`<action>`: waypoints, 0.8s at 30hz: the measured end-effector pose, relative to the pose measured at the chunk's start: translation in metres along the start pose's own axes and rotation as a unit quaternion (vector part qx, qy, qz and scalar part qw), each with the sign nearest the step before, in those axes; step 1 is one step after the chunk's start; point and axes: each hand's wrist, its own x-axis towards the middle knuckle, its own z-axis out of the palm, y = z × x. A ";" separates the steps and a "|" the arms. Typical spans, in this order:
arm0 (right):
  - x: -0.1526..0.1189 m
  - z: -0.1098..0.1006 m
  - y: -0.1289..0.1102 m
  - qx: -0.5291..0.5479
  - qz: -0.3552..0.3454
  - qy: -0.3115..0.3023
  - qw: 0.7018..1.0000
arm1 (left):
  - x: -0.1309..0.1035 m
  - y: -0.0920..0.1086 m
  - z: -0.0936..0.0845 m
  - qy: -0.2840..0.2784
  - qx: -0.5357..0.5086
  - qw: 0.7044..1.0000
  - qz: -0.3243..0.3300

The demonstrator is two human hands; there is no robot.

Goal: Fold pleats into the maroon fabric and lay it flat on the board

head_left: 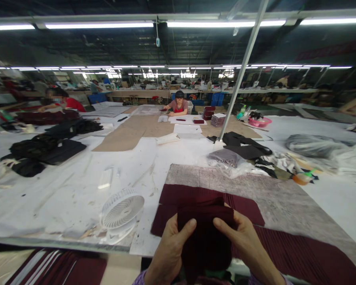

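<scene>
Between my two hands hang dark maroon fabric pieces (pixel 206 233), held up close to me over the table's near edge. My left hand (pixel 173 241) grips their left side, thumb on the front face. My right hand (pixel 243 233) pinches the right side in the same way, its fingers hidden behind the cloth. Just beyond lie overlapping maroon pieces (pixel 243 206) on a grey mottled sheet (pixel 273 194). More maroon pieces (pixel 311 253) fan out along the front right.
A white fan (pixel 123 211) stands left of the sheet. Black cloth (pixel 59 152) lies far left. Behind the sheet are a plastic-wrapped bundle (pixel 225 158) and a slanted metal pole (pixel 243 71). A person (pixel 178 106) works across the table. Striped maroon pieces (pixel 89 271) lie below left.
</scene>
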 end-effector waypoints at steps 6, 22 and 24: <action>0.001 -0.002 0.001 -0.052 -0.037 -0.020 0.998 | 0.002 0.003 0.000 0.094 -0.031 0.995 -0.007; 0.001 -0.011 0.000 -0.066 -0.018 -0.089 0.994 | 0.004 0.002 -0.002 0.189 -0.077 0.978 -0.039; 0.001 -0.010 0.001 -0.060 -0.017 -0.078 0.995 | 0.003 0.003 -0.001 0.162 -0.080 0.983 -0.033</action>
